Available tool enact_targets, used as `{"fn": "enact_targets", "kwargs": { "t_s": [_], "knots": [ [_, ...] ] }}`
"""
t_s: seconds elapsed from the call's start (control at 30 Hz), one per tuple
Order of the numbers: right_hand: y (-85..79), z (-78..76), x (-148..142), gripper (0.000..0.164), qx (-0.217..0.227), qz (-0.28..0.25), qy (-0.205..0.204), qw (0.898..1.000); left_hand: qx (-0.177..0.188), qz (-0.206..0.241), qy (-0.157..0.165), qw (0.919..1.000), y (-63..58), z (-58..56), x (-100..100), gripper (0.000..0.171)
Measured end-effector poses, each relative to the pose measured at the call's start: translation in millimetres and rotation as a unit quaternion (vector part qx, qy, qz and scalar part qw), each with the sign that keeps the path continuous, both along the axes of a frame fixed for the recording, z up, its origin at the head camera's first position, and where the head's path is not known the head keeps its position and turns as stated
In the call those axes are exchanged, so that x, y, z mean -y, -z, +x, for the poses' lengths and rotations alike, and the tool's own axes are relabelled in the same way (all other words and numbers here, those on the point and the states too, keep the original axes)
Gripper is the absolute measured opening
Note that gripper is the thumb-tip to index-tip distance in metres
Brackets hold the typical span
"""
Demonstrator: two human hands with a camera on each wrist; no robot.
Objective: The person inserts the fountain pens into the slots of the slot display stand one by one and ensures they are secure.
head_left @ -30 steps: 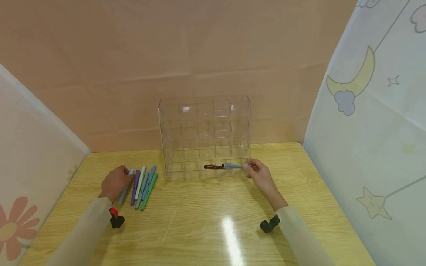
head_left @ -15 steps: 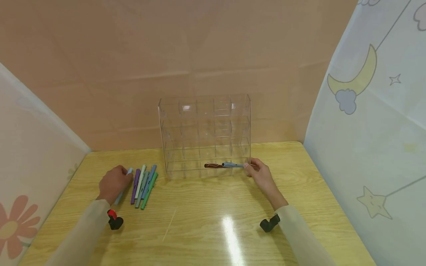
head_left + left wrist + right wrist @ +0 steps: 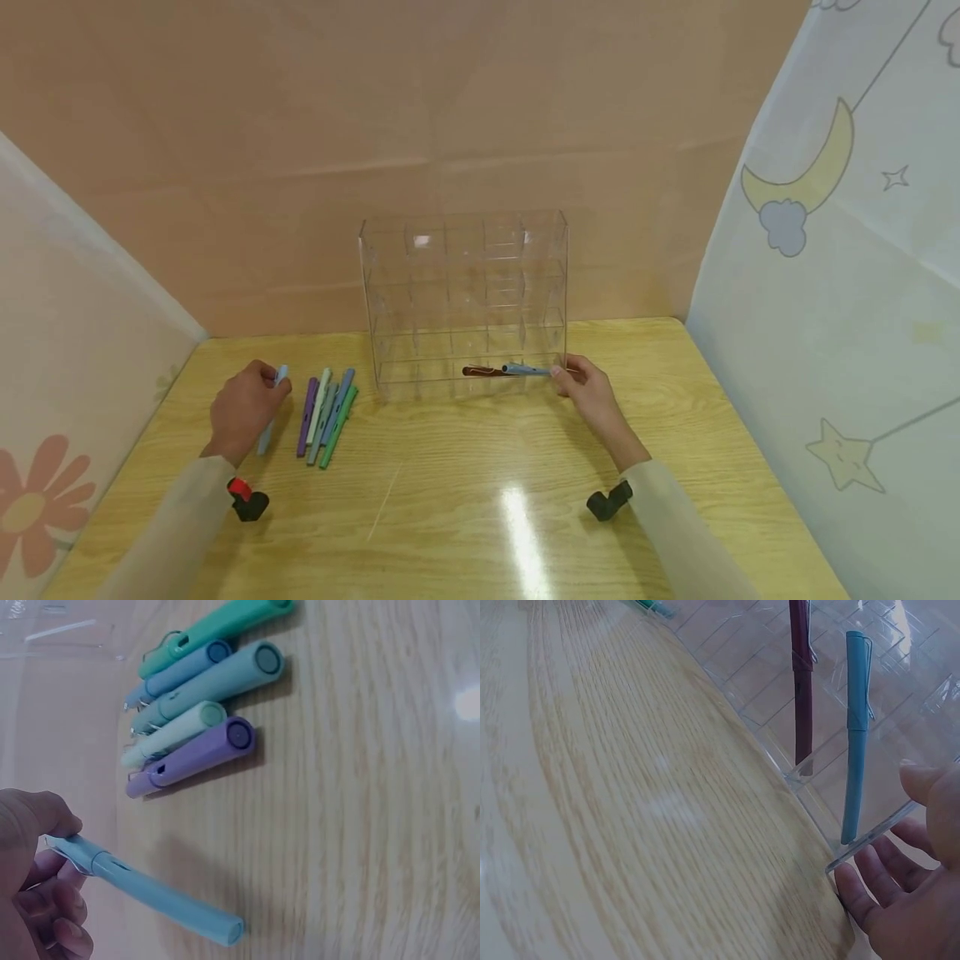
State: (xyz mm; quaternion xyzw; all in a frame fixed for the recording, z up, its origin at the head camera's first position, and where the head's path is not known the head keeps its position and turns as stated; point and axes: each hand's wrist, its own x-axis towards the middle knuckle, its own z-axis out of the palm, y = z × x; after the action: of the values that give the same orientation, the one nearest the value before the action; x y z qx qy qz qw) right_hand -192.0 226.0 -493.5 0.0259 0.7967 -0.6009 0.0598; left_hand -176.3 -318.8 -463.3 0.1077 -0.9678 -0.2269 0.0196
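My left hand (image 3: 243,408) pinches a light blue pen (image 3: 165,896) by its clip end, between thumb and fingers. The pen tilts, apart from a cluster of several other pens. In that cluster lie a purple pen (image 3: 199,759), a pale mint one (image 3: 176,736), bluish ones and a green pen (image 3: 340,427). A clear acrylic rack (image 3: 465,342) with many compartments stands upright at the back. My right hand (image 3: 596,400) grips its right side wall near the bottom, thumb on the inner side. A dark red pen (image 3: 802,697) and a blue pen (image 3: 856,742) rest in the rack's bottom row.
Underneath is a wood-grain table (image 3: 450,500) with a bright glare spot. A tan cloth (image 3: 465,108) hangs behind the rack. Patterned white cloths flank the table, one with a moon (image 3: 817,171) at right, one with a flower (image 3: 30,508) at left.
My left hand has shifted left with the light blue pen, away from the other pens, and its clip end has risen. My right hand keeps its place on the rack.
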Motion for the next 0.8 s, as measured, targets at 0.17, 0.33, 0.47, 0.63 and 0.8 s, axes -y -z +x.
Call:
{"fn": "enact_targets", "kwargs": {
  "t_s": [0.17,0.33,0.47,0.63,0.8],
  "knots": [
    [1.9,-2.6,-1.6,0.063,0.004,0.001,-0.002,1.0,-0.004,0.006,-0.006,1.0,-5.2,4.5,-4.6,0.042],
    [3.1,-3.5,-1.8,0.062,0.005,-0.001,-0.002,1.0,-0.013,0.017,0.002,0.9998,-11.0,13.0,-11.3,0.04],
    [1.4,-1.5,0.3,0.063,-0.001,0.007,-0.003,1.0,-0.037,0.023,0.015,0.9989,-14.4,21.7,-14.8,0.038],
    [-0.2,0.6,0.8,0.064,-0.004,0.01,-0.003,1.0,-0.063,0.026,0.012,0.9976,-19.2,31.6,-16.2,0.036],
    [0.5,0.6,-0.4,0.061,-0.005,0.014,-0.001,1.0,-0.063,0.026,0.002,0.9977,-22.6,37.1,-16.1,0.036]
  ]
}}
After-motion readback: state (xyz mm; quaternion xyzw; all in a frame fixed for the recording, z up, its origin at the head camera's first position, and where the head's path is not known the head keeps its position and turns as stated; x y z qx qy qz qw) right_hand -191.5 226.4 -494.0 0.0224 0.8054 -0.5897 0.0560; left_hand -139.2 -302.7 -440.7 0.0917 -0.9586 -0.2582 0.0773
